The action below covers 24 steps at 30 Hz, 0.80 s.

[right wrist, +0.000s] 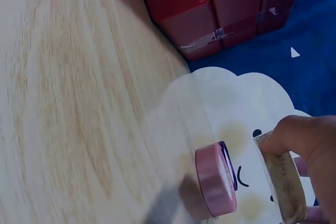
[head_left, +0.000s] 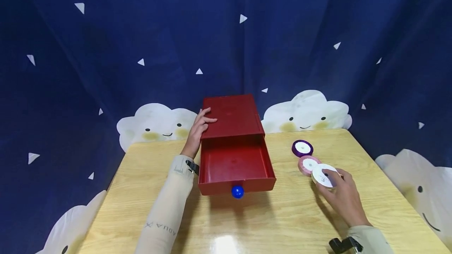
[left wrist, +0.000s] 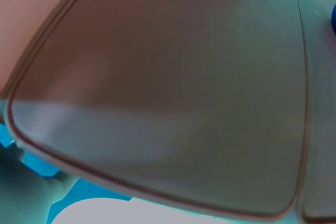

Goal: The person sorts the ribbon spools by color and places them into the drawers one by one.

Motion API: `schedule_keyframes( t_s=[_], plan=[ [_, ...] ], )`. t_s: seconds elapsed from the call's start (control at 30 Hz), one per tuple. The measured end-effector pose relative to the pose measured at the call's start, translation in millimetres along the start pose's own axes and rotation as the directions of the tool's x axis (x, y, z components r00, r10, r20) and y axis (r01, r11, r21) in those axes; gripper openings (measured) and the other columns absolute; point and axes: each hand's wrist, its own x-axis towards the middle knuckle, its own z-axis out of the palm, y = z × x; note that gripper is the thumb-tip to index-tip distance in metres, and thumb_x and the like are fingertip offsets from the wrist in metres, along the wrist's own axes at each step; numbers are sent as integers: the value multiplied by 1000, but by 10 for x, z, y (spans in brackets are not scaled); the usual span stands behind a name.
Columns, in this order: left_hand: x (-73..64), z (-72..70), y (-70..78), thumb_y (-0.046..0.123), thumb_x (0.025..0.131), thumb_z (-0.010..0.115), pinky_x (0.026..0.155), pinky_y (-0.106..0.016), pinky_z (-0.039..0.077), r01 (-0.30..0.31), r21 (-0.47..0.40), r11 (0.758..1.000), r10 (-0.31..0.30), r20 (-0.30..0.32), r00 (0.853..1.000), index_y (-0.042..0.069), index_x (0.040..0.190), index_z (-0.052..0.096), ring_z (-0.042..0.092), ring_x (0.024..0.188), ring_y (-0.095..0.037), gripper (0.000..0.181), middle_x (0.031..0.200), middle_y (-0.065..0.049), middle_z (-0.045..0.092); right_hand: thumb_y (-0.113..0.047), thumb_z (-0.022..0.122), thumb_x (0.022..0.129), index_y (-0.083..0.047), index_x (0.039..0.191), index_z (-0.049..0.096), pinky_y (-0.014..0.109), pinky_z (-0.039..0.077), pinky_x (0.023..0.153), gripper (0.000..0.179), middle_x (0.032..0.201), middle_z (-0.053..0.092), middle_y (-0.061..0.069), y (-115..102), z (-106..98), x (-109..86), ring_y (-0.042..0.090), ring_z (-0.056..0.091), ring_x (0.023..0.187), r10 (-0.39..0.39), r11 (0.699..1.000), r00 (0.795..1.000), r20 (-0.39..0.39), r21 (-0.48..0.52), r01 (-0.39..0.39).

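Note:
A red drawer box (head_left: 229, 116) stands mid-table, its front drawer (head_left: 233, 164) pulled out with a bare red inside and a round blue knob (head_left: 237, 192). My left hand (head_left: 197, 132) rests on the box's left top edge, fingers stretched over the top. At the right, my right hand (head_left: 340, 193) pinches a white-faced ribbon spool (right wrist: 285, 184) between thumb and fingers, tilted above the table. Just behind it lies a pink ribbon spool (right wrist: 216, 179), and farther back a purple ribbon spool (head_left: 302, 148). The left wrist view is filled by the box's side panel (left wrist: 173, 93).
The light wooden table (head_left: 148, 179) carries all of this. Behind and beside it hangs a dark blue curtain (head_left: 169, 42) printed with white triangles and smiling clouds. Clear tape (right wrist: 210, 38) shows on the box's side in the right wrist view.

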Motion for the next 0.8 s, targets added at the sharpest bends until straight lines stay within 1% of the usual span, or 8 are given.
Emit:
schedule_keyframes(
  t_s=[0.13,0.23,0.5,0.67,0.8],
  plan=[
    [-16,-9,5,4,95,36,117,-44,-1,0,1,1000,0,-5,1000,-7,119,62,2,147,-14,38,154,-12,30,-14,82,73,-6,119,61,64,39,79,51,120,48,33,-36,-5,16,50,44,106,-35,999,999,-10,9,35],
    [-28,6,159,1,95,35,117,-46,-1,14,-2,1000,-14,11,1000,-12,120,59,1,148,-19,38,154,-19,27,-11,82,70,-5,116,62,62,38,79,50,118,49,32,-90,-9,37,49,45,105,-78,996,996,-40,29,80],
    [-5,7,172,0,95,34,116,-48,-1,3,2,1000,-3,12,1000,-13,119,59,0,148,-21,37,154,-21,27,-8,82,66,-5,111,65,55,37,80,48,114,53,29,-302,-68,188,45,48,103,-173,980,977,-126,75,183],
    [-27,-1,151,-1,94,34,116,-48,-1,4,23,1000,-4,13,1000,-12,118,60,1,148,-24,37,153,-22,28,-10,82,67,-7,112,66,50,37,80,48,116,55,25,-450,-112,252,40,50,105,-203,973,969,-140,84,216],
    [-23,2,138,-1,95,34,116,-47,-1,-20,27,999,19,16,1000,-12,118,60,1,147,-26,36,152,-23,28,-13,83,69,-8,114,66,49,38,80,48,119,55,24,-553,-157,304,39,51,107,-209,969,967,-145,101,224]
  ],
)
